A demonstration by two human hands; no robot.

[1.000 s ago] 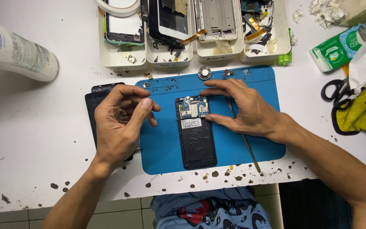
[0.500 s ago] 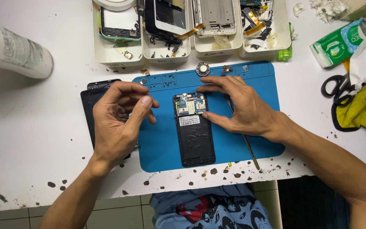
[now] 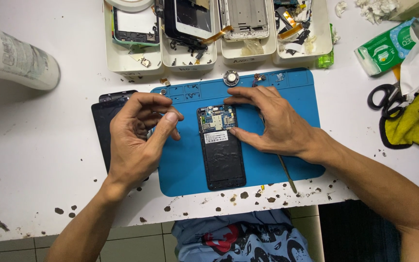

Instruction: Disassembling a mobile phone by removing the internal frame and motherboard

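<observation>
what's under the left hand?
A black panel lies on the table, partly beneath the left hand, beside the blue mat. The hand covers its right side, so that part and the curled fingers' contents are hidden.

One head-worn camera looks steeply down from close above the white desk (image 3: 35, 145), facing away from the wearer; the blue mat (image 3: 185, 165) sits centred, near edge and lap below.

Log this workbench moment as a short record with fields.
surface: white table with a blue mat
centre: opened phone, circuit board showing at its top
left hand: above the mat's left edge, fingers curled, over a black panel
right hand: fingers touching the phone's upper right side
behind: white trays of phone parts
right side: scissors, yellow cloth
</observation>
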